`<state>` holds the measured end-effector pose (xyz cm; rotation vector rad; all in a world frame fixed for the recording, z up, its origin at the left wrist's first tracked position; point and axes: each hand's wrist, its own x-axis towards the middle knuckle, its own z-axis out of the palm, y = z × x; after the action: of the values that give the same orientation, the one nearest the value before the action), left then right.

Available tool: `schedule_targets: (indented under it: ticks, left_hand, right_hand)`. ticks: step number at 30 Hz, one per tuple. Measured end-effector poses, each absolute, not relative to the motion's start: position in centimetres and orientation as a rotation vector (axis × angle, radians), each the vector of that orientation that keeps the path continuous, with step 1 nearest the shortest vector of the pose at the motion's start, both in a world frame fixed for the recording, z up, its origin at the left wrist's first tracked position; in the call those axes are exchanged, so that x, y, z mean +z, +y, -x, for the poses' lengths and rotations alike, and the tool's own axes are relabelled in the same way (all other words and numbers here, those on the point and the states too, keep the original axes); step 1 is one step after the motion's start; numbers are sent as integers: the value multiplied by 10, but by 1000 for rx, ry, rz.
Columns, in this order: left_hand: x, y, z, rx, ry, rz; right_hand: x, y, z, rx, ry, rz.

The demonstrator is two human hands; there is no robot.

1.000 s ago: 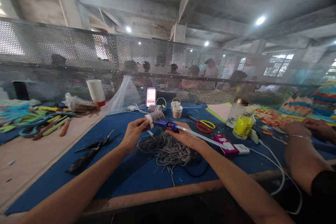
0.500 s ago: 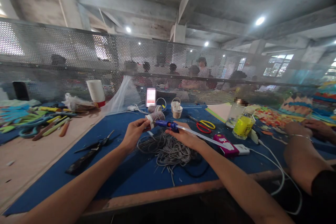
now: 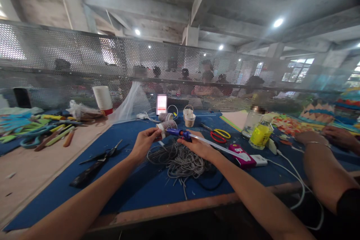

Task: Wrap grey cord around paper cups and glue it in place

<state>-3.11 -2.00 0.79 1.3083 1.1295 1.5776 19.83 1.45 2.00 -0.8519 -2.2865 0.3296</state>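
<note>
My left hand [image 3: 144, 141] pinches a small white cylinder partly wrapped in grey cord [image 3: 168, 125], lying on its side in the air. A blue hot glue gun [image 3: 176, 132] is in my right hand [image 3: 198, 144], its tip close to the cylinder's white end. Out of its back runs a long clear glue stick [image 3: 216, 144], slanting down to the right. Beneath both hands lies a tangled heap of grey cord [image 3: 187, 161]. Behind the held piece stands a similar wrapped cylinder [image 3: 165, 117], and right of that a small cream basket with a handle [image 3: 189, 119].
Black-handled pliers [image 3: 94, 165] lie left; red-and-yellow scissors [image 3: 220, 135], a purple box [image 3: 242, 155] and a yellow-labelled bottle [image 3: 261, 132] lie right. Cables hang off the front edge. A co-worker's arm [image 3: 320, 165] reaches in from the right. Paper cups [image 3: 102, 99] stand back left.
My hands, the glue gun and the wrapped cylinder stay almost in place. At the right, the co-worker's forearm and hand have shifted slightly to the left.
</note>
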Motion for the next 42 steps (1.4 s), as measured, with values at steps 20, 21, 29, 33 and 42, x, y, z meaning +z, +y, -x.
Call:
schedule_targets:
  ticks: [20, 21, 29, 33, 42]
  left_hand:
    - [2, -16, 33, 1516, 1119, -1377]
    - [2, -16, 33, 1514, 1118, -1380]
    - [5, -19, 31, 1489, 1120, -1406]
    - [5, -19, 31, 1475, 1104, -1424]
    - [3, -18, 32, 1439, 1118, -1476]
  right_hand:
    - [16, 18, -199, 282, -2265, 865]
    - [16, 18, -199, 283, -2262, 873]
    - [13, 21, -199, 223, -2248, 862]
    - [10, 23, -199, 184, -2242, 856]
    - [16, 18, -198, 205, -2237, 888]
